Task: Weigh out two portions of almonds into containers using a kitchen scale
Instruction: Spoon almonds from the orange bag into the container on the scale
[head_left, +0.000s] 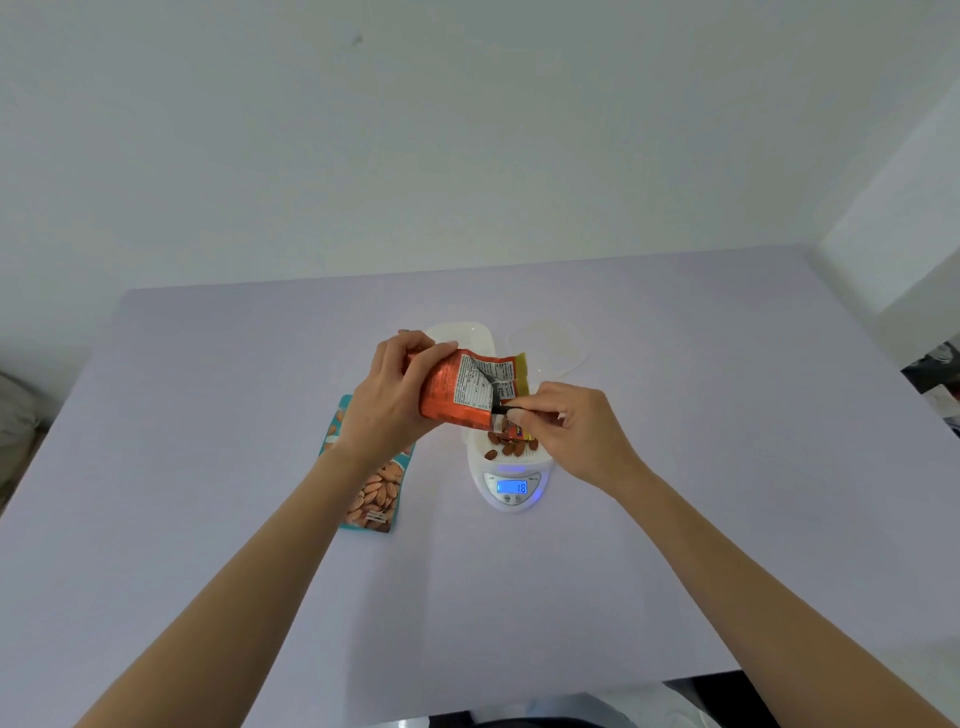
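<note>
An orange almond bag (457, 389) is tilted mouth-down over a white container (511, 453) that sits on a white kitchen scale (511, 491). My left hand (392, 397) grips the bag's body. My right hand (576, 428) pinches the bag's opening at its lower edge. Several almonds (506, 447) lie in the container. The scale's blue display reads 18. A second white container (457, 335) stands behind the bag, mostly hidden by it.
A teal almond pouch (376, 491) lies flat on the lilac table (208, 415), left of the scale and partly under my left forearm. A clear lid (553, 345) lies at the back right. The table's near edge is at the bottom.
</note>
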